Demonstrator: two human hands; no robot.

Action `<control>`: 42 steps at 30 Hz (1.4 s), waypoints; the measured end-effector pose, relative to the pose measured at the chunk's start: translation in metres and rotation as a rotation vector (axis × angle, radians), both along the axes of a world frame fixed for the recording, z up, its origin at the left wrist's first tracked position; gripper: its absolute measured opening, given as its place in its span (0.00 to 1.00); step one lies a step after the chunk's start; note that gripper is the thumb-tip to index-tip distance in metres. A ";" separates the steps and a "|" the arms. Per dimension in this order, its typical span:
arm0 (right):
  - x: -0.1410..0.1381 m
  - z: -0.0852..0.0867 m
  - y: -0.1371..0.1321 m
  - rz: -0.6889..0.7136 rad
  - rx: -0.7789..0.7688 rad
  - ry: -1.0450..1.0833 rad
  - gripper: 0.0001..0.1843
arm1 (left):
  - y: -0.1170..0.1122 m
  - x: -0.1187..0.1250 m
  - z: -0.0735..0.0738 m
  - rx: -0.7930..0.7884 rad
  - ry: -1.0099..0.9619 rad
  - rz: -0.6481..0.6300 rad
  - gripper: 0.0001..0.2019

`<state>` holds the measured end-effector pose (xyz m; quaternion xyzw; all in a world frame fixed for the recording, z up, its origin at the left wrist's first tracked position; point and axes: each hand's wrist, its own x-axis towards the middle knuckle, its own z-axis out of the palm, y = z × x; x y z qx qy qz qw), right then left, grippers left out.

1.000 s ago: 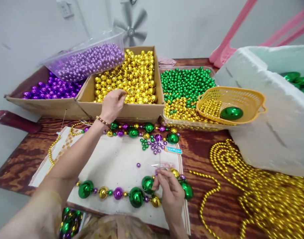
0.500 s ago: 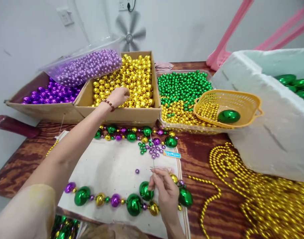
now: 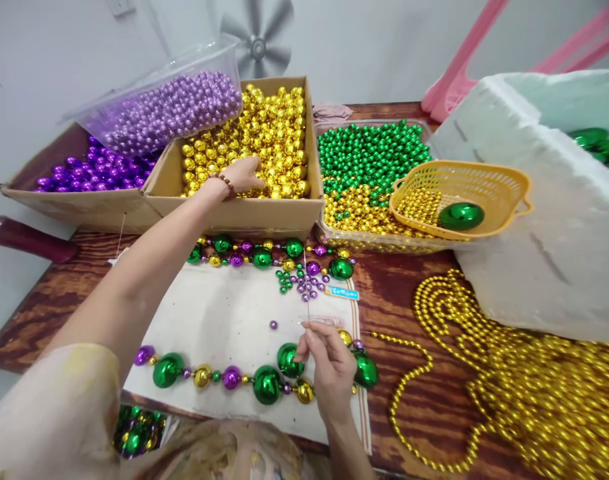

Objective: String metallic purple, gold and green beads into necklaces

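My left hand (image 3: 243, 175), with a bracelet of brown beads at the wrist, reaches into a cardboard box of gold beads (image 3: 279, 137). Its fingers bend down among them, closed; what they hold is hidden. Over the white cloth (image 3: 209, 313), my right hand (image 3: 329, 363) pinches a thin needle (image 3: 307, 293) that points away from me. By this hand lie a large green bead (image 3: 290, 360) and a strung row of green, gold and purple beads (image 3: 231, 377). One small purple bead (image 3: 273, 325) lies apart. Loose purple beads (image 3: 307, 287) and small green beads (image 3: 284, 281) are grouped farther back.
A tub of light purple beads (image 3: 179, 110) leans over purple beads (image 3: 94, 170). To the right are a tray of green beads (image 3: 374, 150), a yellow basket (image 3: 504, 193), a foam box (image 3: 524, 220) and gold bead strings (image 3: 549, 400). Another bead strand (image 3: 262, 259) lies along the boxes.
The view has tilted down slightly, so the scene sits higher. My left hand has shifted a little over the gold beads, its fingers less curled. My right hand keeps its pinch on the needle.
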<state>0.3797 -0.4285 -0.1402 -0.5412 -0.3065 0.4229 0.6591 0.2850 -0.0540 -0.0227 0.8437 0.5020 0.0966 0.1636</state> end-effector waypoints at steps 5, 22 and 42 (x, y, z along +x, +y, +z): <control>-0.003 0.000 0.002 0.039 0.014 -0.033 0.06 | -0.061 -0.032 0.022 -0.218 -0.798 -0.038 0.14; -0.019 -0.013 0.006 0.251 0.003 -0.266 0.09 | -0.218 -0.090 -0.090 -1.167 -1.623 0.354 0.13; -0.026 -0.016 0.007 0.301 -0.024 -0.336 0.10 | -0.222 -0.087 -0.087 -0.850 -1.586 0.333 0.17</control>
